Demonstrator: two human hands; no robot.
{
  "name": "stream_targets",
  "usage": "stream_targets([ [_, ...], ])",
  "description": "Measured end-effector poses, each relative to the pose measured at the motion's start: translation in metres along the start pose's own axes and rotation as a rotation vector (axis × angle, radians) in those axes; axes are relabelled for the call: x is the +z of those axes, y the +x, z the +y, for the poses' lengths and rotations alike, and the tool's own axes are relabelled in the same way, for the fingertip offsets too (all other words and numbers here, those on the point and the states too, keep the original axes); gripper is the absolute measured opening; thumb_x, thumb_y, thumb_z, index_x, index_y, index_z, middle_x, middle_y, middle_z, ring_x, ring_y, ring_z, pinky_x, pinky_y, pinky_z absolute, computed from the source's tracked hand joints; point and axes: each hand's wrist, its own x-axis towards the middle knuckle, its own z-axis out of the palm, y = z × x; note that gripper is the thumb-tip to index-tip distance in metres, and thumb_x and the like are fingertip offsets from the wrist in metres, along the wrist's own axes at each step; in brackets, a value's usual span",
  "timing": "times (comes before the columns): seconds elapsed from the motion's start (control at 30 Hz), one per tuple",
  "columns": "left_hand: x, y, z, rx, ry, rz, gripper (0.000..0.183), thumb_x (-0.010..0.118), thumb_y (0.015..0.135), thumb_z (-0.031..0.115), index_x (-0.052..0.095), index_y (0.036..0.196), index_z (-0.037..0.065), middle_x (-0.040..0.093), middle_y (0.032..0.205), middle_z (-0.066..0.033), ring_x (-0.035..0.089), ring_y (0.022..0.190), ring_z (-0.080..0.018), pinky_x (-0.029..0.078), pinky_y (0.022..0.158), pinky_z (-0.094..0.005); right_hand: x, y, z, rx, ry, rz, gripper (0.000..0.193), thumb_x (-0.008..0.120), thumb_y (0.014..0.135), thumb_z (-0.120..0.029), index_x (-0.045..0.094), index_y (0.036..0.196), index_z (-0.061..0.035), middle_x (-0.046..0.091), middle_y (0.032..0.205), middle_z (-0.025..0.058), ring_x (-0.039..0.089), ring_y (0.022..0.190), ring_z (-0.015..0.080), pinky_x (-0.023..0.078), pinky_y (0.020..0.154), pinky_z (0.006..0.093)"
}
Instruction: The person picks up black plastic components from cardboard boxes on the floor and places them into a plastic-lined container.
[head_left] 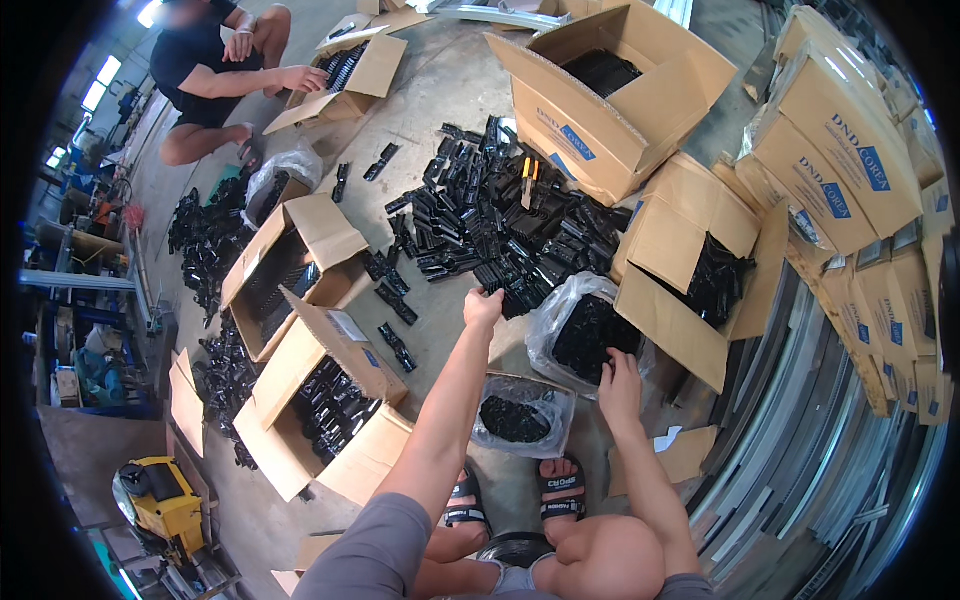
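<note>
My left hand (483,305) reaches forward to the near edge of a large pile of black plastic parts (500,225) spread on the concrete floor, its fingers closing on one piece. My right hand (618,378) rests on the rim of a clear plastic bag of black parts (580,335), fingers curled on the plastic. A smaller open bag of black parts (520,415) lies between my arms, just in front of my sandalled feet (520,495).
Open cardboard boxes with black parts stand at the left (325,405), (290,265), right (690,265) and far side (615,90). Stacked closed cartons (850,160) and metal rails (800,450) line the right. Another person (215,70) sits at a far box. A yellow machine (165,505) stands lower left.
</note>
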Motion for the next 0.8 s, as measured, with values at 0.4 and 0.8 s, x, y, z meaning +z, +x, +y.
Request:
stream_targets([
  [0.4, 0.017, -0.049, 0.023, 0.012, 0.028, 0.174, 0.047, 0.082, 0.077, 0.022, 0.067, 0.113, -0.005, 0.073, 0.1, -0.0177, 0.07, 0.094, -0.0264, 0.055, 0.081, -0.0395, -0.005, 0.002, -0.048, 0.136, 0.311, -0.046, 0.021, 0.063, 0.092, -0.004, 0.066, 0.112, -0.0019, 0.06, 0.095, 0.0097, 0.062, 0.076, 0.0185, 0.052, 0.069, 0.0302],
  [0.8, 0.008, -0.062, 0.03, -0.042, -0.226, 0.002, 0.034, 0.081, 0.08, 0.019, 0.072, 0.102, -0.007, 0.072, 0.09, -0.0109, 0.066, 0.077, -0.0194, 0.053, 0.07, -0.0357, -0.008, -0.01, -0.053, 0.141, 0.332, -0.093, 0.02, 0.064, 0.091, -0.003, 0.066, 0.111, -0.0005, 0.061, 0.096, 0.0084, 0.062, 0.08, 0.0156, 0.052, 0.071, 0.0281],
])
